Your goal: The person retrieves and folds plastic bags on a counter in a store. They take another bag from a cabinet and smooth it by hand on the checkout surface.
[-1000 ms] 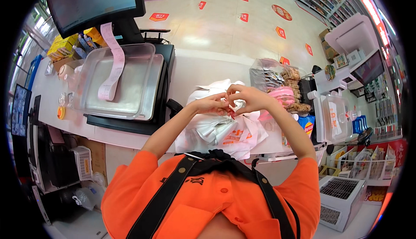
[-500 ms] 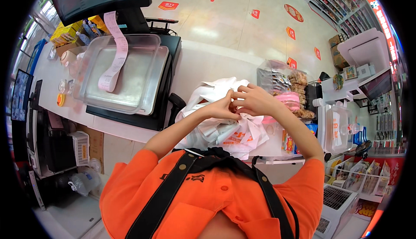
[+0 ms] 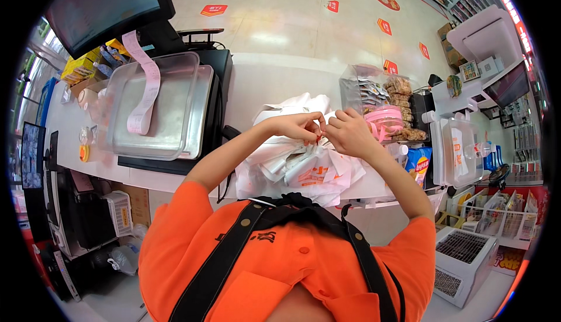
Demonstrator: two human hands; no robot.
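Note:
A bunched pile of white plastic bags (image 3: 315, 176) with orange print lies on the counter right in front of me. Above its gathered middle my left hand (image 3: 298, 127) and my right hand (image 3: 349, 135) meet, fingertips nearly touching. A thin red strip (image 3: 318, 139), perhaps a tie or string, shows at the left fingertips. My left hand pinches with thumb and forefinger. The fingers of my right hand are curled closed; what they hold is too small to make out.
To the left, a clear plastic tray (image 3: 193, 106) rests on a metal scale plate, a long paper receipt (image 3: 146, 97) hanging into it below a monitor (image 3: 108, 12). On the right stand a clear bin (image 3: 357, 82) of packaged snacks, a pink ribbon roll (image 3: 383, 117) and a blue snack bag (image 3: 418, 161).
My hands have drawn slightly apart, and the red strip now shows between them. My right hand has curled its fingers in. The whole view has shifted a little.

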